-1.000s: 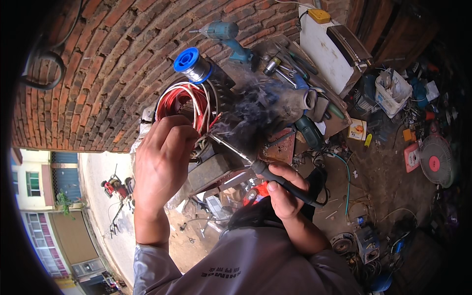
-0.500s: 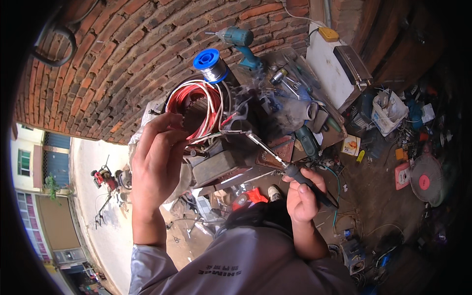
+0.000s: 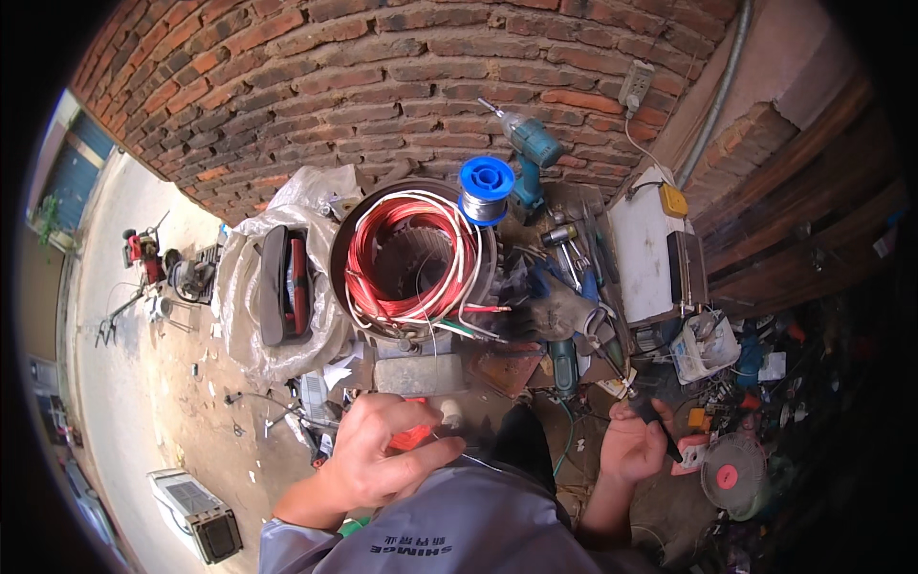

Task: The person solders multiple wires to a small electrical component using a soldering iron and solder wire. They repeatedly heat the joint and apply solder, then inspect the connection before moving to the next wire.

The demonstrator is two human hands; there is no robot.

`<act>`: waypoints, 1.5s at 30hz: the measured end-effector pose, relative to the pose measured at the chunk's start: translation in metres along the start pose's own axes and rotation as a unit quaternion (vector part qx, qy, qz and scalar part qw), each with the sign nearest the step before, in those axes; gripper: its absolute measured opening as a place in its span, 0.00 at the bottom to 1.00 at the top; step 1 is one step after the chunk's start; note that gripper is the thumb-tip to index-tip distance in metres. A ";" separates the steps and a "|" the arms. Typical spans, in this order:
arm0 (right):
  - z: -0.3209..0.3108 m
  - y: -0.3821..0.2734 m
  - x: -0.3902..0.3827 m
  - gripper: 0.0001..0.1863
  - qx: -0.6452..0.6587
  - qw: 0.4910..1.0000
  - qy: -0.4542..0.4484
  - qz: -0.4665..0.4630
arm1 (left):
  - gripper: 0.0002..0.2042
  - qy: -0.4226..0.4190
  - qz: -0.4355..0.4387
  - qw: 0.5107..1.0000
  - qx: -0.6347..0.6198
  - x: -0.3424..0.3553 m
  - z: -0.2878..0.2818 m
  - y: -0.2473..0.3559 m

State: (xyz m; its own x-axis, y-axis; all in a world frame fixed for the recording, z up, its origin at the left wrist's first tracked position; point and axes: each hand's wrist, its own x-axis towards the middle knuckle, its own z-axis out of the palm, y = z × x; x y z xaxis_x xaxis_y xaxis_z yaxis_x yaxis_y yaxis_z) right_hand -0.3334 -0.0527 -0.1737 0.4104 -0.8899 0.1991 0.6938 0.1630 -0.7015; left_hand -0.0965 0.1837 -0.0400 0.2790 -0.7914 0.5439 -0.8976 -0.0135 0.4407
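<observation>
My left hand is low in front of my chest, thumb and forefinger curved round a thin solder wire, which rises from it toward the stator; the exact grip is partly hidden. My right hand is closed on the black handle of a soldering iron, whose metal shaft points up and left. Beyond the hands stands a round motor stator with a coil of red and white wires on top. Loose lead ends stick out at its lower right. A blue solder spool sits at its upper right.
A teal cordless drill stands by the brick wall. Left of the stator, a grey and red case lies on a plastic sack. Gloves, hand tools, a white box and a fan are at right.
Both hands have drawn back from the wire leads toward my body. The soldering iron has moved right and down, away from the joint. The view has turned, showing more of the stator.
</observation>
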 end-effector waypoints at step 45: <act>-0.027 -0.053 0.172 0.16 0.147 0.978 -0.132 0.067 | 0.12 0.493 -0.153 0.823 -0.238 0.334 -0.113 -0.092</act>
State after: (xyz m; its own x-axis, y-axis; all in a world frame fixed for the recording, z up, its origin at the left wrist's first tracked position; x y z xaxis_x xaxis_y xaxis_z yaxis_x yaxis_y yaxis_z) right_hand -0.3156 -0.2259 -0.1205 0.6213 -0.7177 0.3146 0.7469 0.4211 -0.5145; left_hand 0.1179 -0.0103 0.1813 0.8191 0.0878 0.5669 -0.5636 0.3076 0.7666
